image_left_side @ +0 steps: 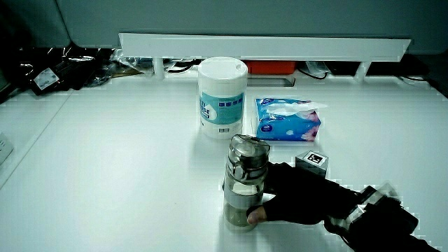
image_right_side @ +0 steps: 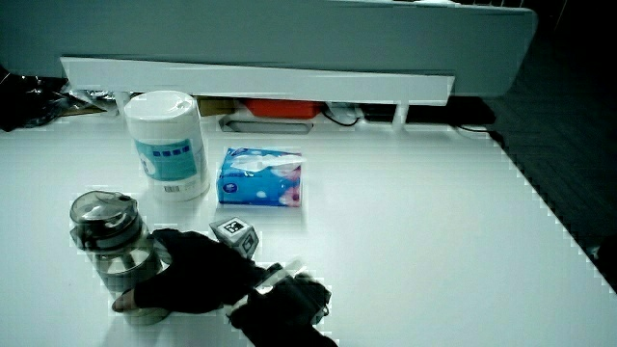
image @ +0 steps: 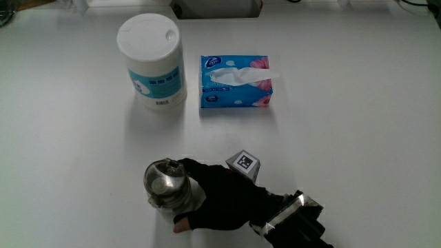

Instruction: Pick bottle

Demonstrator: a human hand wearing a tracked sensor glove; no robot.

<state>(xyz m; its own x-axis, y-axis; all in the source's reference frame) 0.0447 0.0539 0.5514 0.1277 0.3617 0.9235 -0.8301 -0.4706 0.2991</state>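
A clear bottle with a grey metal lid stands upright on the white table, close to the person's edge; it shows in both side views. The gloved hand is wrapped around the bottle's lower body, fingers curled on it, thumb tip at its base. The patterned cube sits on the hand's back. In both side views the hand touches the bottle, which still rests on the table.
A white wipes canister with a blue label and a blue tissue pack stand side by side, farther from the person than the bottle. A low white partition lines the table's edge.
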